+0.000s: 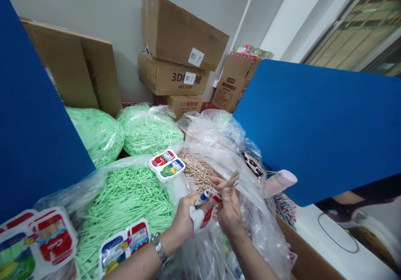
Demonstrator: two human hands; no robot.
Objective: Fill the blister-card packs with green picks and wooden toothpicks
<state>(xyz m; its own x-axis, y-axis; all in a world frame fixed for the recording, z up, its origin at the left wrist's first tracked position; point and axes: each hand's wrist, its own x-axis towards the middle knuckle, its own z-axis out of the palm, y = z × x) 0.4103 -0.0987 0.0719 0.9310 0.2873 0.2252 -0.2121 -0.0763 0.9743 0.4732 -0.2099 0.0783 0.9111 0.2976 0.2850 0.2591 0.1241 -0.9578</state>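
My left hand (184,217), with a watch on its wrist, is closed around a small white plastic tray with a red and blue label (203,209). My right hand (228,207) pinches a small bunch of brown wooden sticks (233,179) just above that tray. Both hands hover over an open clear plastic bag (219,146) holding a heap of the same brown sticks (197,169). A twin tray with red and green labels (167,164) lies on the bag's edge, just left of the hands.
Bags of green sticks (125,200) fill the left and the back. More labelled trays (46,238) lie at lower left. Blue panels (313,125) stand at both sides. Cardboard boxes (178,54) are stacked against the wall. A pink object (280,182) lies to the right.
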